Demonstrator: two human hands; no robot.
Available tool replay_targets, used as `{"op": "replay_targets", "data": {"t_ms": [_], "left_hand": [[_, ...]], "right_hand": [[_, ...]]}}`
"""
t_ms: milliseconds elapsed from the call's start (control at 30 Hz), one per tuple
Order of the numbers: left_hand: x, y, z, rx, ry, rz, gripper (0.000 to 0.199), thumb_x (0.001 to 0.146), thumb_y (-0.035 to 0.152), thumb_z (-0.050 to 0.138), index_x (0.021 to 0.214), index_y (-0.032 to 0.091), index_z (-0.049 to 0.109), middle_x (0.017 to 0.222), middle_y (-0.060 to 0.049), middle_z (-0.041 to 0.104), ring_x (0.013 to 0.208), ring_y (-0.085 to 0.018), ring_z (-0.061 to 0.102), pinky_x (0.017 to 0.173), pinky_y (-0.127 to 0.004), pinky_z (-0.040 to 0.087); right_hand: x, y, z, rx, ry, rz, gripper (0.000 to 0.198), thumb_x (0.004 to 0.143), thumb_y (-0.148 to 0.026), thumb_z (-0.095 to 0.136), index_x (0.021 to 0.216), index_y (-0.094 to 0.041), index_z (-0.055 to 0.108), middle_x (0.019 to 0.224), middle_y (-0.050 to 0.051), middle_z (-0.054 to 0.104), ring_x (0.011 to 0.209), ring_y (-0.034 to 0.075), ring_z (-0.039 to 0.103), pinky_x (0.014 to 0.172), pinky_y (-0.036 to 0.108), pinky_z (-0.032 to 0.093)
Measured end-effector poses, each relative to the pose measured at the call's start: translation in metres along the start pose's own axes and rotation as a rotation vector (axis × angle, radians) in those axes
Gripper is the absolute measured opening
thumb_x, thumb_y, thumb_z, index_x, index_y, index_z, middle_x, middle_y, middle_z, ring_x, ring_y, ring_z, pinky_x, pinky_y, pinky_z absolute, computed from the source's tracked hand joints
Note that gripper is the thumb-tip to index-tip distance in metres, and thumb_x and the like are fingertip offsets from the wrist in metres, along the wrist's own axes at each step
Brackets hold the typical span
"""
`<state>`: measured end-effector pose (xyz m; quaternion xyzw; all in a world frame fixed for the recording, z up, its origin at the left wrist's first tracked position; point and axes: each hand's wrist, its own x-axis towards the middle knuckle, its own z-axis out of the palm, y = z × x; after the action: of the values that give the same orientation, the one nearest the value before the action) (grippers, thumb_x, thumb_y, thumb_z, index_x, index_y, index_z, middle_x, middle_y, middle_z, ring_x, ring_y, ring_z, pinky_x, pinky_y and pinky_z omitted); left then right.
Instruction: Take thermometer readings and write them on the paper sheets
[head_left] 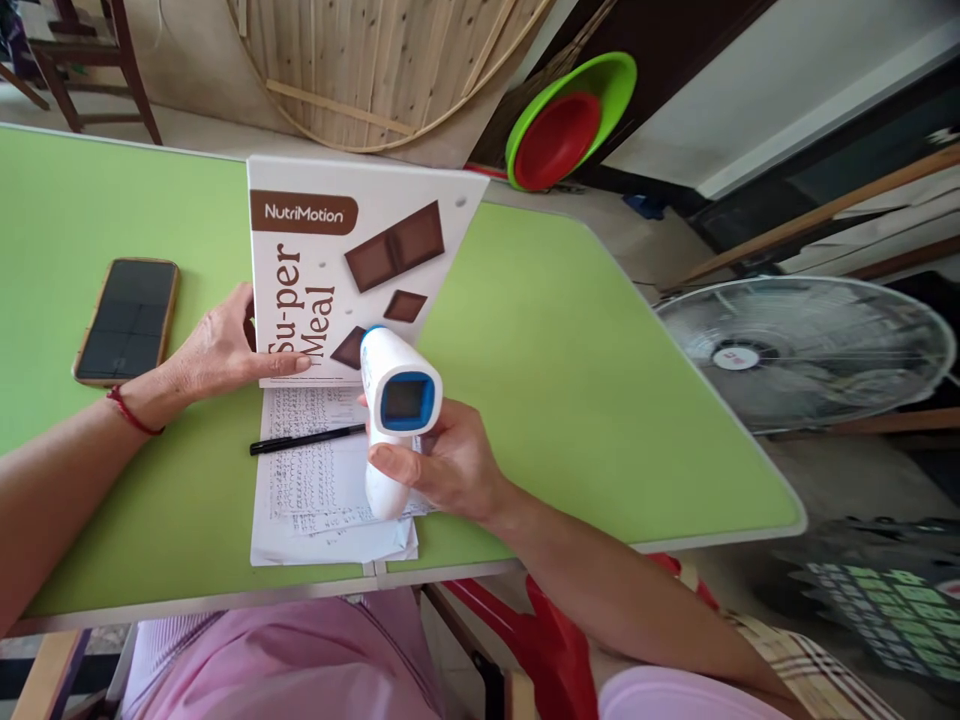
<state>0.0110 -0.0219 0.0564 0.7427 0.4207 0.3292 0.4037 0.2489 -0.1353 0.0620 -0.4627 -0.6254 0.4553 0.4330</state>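
Note:
My left hand (225, 345) grips the lower left edge of a white box (420, 215) printed "NutriMotion" and "Su-per Meal" with chocolate pieces. Its thumb lies across the front, and the fingers behind are mostly hidden. In my right hand (450, 460) is a white and blue infrared thermometer (397, 390), its dark screen facing me and its front end close to the box. Below the box lie papers with handwriting (300, 540). A black pen (304, 441) rests across them, its right end reaching behind the thermometer.
Left on the green table (562, 400) lies a phone (127, 318). Off the right edge stands a fan (810, 350). Green and red basins (559, 140) and a round wooden board (375, 60) lean beyond the far edge. A red plastic stool (540, 630) is below the near edge.

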Motion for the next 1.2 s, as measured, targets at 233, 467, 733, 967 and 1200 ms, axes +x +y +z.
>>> {"op": "replay_targets", "data": {"t_ms": [233,467,733,967,1200], "left_hand": [[0.0,0.0,0.006,-0.064,0.014,0.051,0.069,0.063,0.06,0.089,0.113,0.021,0.061,0.117,-0.011,0.07,0.111,-0.039,0.066,0.095,-0.054,0.054],[0.002,-0.005,0.003,0.051,0.101,0.056,0.082,0.06,0.073,0.085,0.117,0.02,0.061,0.126,-0.007,0.066,0.113,-0.037,0.062,0.098,-0.057,0.052],[0.009,-0.005,-0.008,0.222,0.002,0.089,0.088,0.069,0.08,0.073,0.13,0.019,0.057,0.128,-0.01,0.064,0.122,-0.038,0.058,0.104,-0.057,0.047],[0.018,-0.004,-0.016,0.549,-0.142,-0.022,0.152,0.04,0.105,0.056,0.155,0.009,0.027,0.15,-0.023,0.041,0.137,-0.05,0.037,0.115,-0.06,0.028],[0.016,-0.004,-0.014,0.628,-0.254,-0.037,0.152,0.039,0.105,0.051,0.154,0.008,0.028,0.153,-0.023,0.035,0.138,-0.051,0.031,0.118,-0.06,0.018]], "right_hand": [[0.0,-0.006,-0.024,-0.176,0.046,-0.201,0.024,0.074,-0.04,0.078,0.07,-0.023,0.061,0.058,-0.004,0.056,0.051,0.011,0.047,0.046,0.026,0.042],[0.015,-0.003,-0.097,-0.842,-0.092,-0.088,0.028,0.071,-0.041,0.076,0.09,-0.022,0.068,0.083,0.004,0.069,0.072,0.02,0.062,0.062,0.032,0.047],[0.037,0.005,-0.093,-1.196,-0.237,0.149,0.032,0.085,-0.047,0.063,0.099,-0.019,0.069,0.084,0.008,0.066,0.071,0.021,0.059,0.061,0.032,0.042],[0.032,0.009,-0.092,-1.259,-0.093,-0.171,0.044,0.083,-0.047,0.07,0.112,-0.014,0.07,0.092,0.015,0.068,0.08,0.028,0.063,0.068,0.041,0.049],[0.018,0.002,-0.045,-1.036,-0.271,-0.576,0.018,0.098,-0.023,0.058,0.104,-0.016,0.073,0.086,0.007,0.069,0.079,0.018,0.063,0.071,0.033,0.052]]}}
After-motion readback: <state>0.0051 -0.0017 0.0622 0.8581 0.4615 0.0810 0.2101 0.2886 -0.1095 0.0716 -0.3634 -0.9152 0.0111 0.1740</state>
